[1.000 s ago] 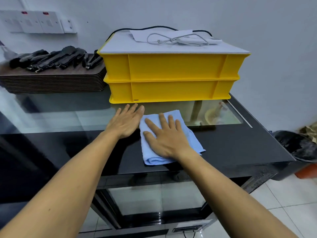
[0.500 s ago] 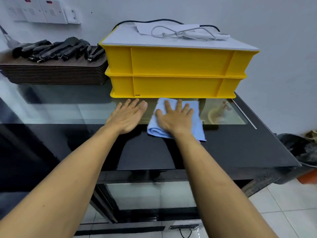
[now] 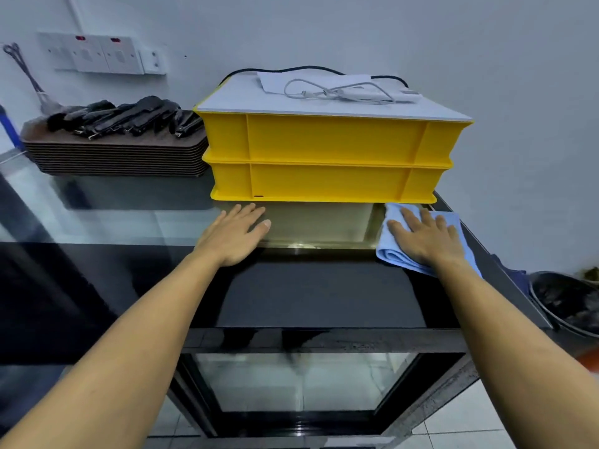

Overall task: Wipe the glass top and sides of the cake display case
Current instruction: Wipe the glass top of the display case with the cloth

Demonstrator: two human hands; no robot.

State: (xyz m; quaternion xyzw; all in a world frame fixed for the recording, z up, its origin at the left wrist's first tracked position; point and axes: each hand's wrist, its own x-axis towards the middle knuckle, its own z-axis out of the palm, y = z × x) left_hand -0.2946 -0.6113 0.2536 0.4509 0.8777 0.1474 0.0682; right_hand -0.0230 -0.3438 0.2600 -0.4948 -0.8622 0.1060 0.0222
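Cake display case [image 3: 317,296] fills the lower middle of the frame, its dark glass top running from the left edge to the right, with a clear front pane below. On the right of that top lies a blue cloth [image 3: 393,251], folded, just under the front lip of the yellow crates. The right hand [image 3: 424,238] presses it flat with straight, spread fingers, gripping nothing. The left hand [image 3: 235,236] rests palm down on the glass at mid-frame, fingers straight too, bracing.

To wipe well here, I judge the cloth should be kept flat under an even palm, run in overlapping strokes along the strip in front of the crates, then carried out to the right edge and down the side. The bracing palm may leave prints, so that patch wants a pass afterwards.

Two stacked yellow crates [image 3: 327,157] sit on the rear of the top, covered by a white board carrying a coiled white cable [image 3: 337,92]. At upper left, a stack of brown trays [image 3: 116,157] holds black tongs [image 3: 123,119]. Wall switches [image 3: 100,53] are mounted above, and pale floor tiles show at lower right.
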